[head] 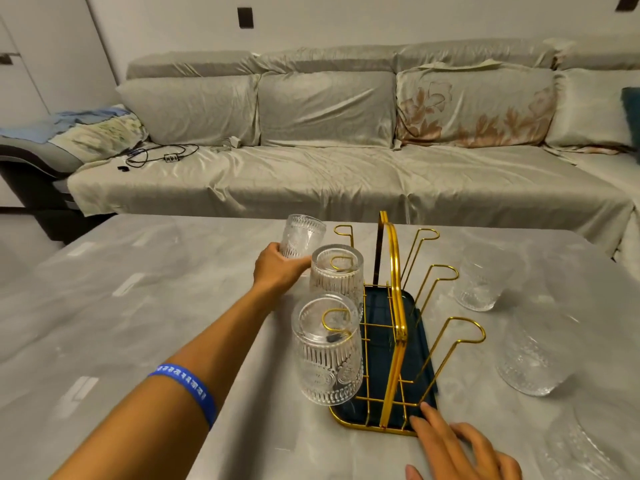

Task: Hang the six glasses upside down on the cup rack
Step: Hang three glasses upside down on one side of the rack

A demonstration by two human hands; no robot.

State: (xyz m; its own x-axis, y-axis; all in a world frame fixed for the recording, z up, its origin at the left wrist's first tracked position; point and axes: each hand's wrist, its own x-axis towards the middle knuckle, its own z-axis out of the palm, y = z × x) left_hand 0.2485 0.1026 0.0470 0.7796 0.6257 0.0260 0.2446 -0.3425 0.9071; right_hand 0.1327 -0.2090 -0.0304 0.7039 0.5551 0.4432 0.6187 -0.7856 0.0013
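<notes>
Now my left hand (277, 268) reaches out, gripping a tilted glass (302, 237); my right hand (464, 448), fingers spread, rests flat at the rack (391, 341), partly cut off.

1. You will find only one printed thing here: the blue wristband (187, 388) on your left forearm carries a row of white characters.
2. They are too small and blurred for you to read.

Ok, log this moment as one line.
left hand: holding glass by far left hook | right hand: steadying rack | hung: two | table: three
</notes>
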